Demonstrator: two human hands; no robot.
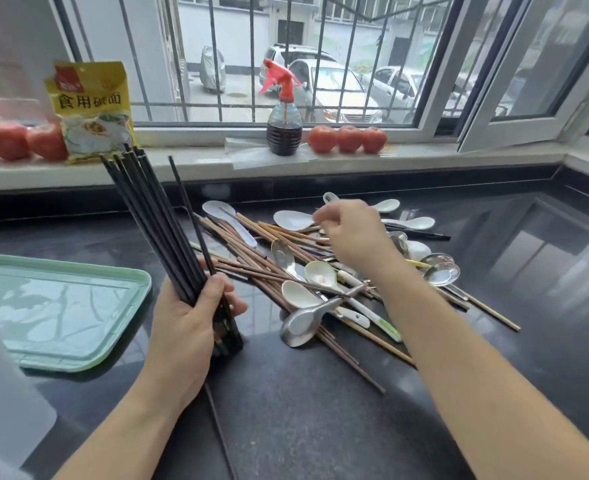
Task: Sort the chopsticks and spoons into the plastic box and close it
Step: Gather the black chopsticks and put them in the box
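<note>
The dark bench (320, 410) carries a green lid (61, 306) at its left edge and a heap of wooden chopsticks and spoons (307, 271) mid-bench; the left hand (185, 320) clasps upright black chopsticks (154, 216), the right hand (352, 233), fingers loosely curled, hovers over the heap

A yellow plastic food packet with printed characters (92, 110) stands upright on the white stone windowsill (424, 155), leaning at the left. Beside it lie red tomatoes (19, 142) in a row — three more red tomatoes (347, 139) sit further right, touching one another. Between the two groups stands a clear plastic spray bottle with a red trigger head (283, 128), partly filled with dark liquid, resting on a sheet of translucent paper (251, 155). Beyond the window bars (213, 57) — parked cars (334, 88).
</note>
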